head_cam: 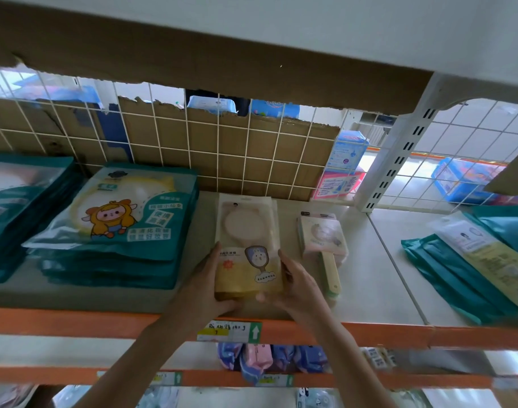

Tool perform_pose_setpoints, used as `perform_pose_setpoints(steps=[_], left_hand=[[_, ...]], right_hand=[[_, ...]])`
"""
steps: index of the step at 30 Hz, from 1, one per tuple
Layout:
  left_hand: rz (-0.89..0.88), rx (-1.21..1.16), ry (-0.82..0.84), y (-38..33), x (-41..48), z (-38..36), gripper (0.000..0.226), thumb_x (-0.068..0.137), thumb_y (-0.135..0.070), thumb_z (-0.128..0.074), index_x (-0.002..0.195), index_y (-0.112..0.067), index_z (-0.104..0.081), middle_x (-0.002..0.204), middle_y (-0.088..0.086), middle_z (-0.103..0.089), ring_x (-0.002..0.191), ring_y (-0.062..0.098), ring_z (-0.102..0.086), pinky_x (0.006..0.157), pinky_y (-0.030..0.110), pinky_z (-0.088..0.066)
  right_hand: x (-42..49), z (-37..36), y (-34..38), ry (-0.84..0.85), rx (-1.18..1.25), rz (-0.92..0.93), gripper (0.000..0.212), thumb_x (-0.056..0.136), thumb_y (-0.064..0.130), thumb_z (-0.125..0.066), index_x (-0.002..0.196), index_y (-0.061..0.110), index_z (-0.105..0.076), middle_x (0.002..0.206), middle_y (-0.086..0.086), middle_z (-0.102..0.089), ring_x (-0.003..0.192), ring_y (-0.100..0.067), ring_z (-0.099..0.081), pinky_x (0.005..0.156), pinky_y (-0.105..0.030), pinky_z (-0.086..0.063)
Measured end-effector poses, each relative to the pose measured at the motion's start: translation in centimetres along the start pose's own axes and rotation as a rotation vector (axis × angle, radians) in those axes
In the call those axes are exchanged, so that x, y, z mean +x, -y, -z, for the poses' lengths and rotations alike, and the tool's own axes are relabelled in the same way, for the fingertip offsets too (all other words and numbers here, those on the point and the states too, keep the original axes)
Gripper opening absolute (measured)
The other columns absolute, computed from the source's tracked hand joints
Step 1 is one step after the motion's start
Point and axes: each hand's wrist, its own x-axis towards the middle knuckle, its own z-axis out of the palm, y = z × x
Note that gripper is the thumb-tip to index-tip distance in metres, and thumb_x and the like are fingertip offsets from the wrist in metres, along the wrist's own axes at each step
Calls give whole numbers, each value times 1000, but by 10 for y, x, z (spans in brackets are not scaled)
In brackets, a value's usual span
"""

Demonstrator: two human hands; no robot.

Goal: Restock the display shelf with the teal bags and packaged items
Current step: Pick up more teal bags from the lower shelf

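On the middle shelf [378, 275], just behind its orange front rail [75, 322], a person holds a yellow packet [247, 248] between both hands. It lies flat with its long side running from six to twelve o'clock. The left hand [206, 282] clasps the near left edge, its thumb tucked along the bottom. The right hand [296, 285] closes on the near right edge, fingers curled around the corner. Neither hand is spread; both have hold of the packet and nothing else.

I judge it light and fairly stiff, a flat card-and-film pack. The glossy front looks slippery, so the edges near the bottom corners, where the hands are, seem the sound place to grip. If the round thing inside is a mirror, as the shape suggests, it should be treated as breakable and set down flat, not dropped. Offset edges at the far end hint at more than one packet stacked, which could slide apart.

The packet is pale yellow below and clear above, showing a round disc, with a cartoon rabbit on a hand-mirror shape and small print I cannot read.

At nine o'clock from it lies a stack of teal bags [119, 228] bearing a cartoon figure. At three o'clock sits a small pink box [322, 237] with a pale handle sticking out, and further that way, more teal bags [464, 278].
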Motion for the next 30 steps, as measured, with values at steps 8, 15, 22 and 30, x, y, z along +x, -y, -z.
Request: perform_pose_setpoints(steps=[8,15,22,30], left_hand=[[-17,14,28,-4,-3,1,113,77,-41,-70,146,-24,17,155,-2,-16,139,16,-23,110,29,-24],[-12,-54,39,-1,-3,0,99,82,-45,-62,149,-27,9,153,-2,-19,137,17,-27,110,36,-29],[-36,-20,47,-1,-1,2,90,88,-41,-56,148,-26,9,157,-6,-3,142,16,-16,113,32,-20],[-62,-152,72,5,2,5,82,87,-37,-57,148,-31,-2,144,-25,9,137,3,-4,117,34,-16]], right_hand=[[-1,4,-2,-11,-53,82,91,68,28,-81,143,12,-31,133,-4,-50,119,-11,-47,102,-31,-43],[-5,5,-4,-6,-123,153,83,78,27,-73,145,10,-27,132,-5,-52,121,-17,-50,101,-30,-44],[-7,9,-3,-20,-119,197,70,84,23,-68,142,5,-34,132,-9,-53,121,-20,-52,101,-33,-45],[-11,11,-2,-12,23,118,68,76,35,-68,135,9,-45,121,5,-56,112,-8,-53,98,-30,-48]])
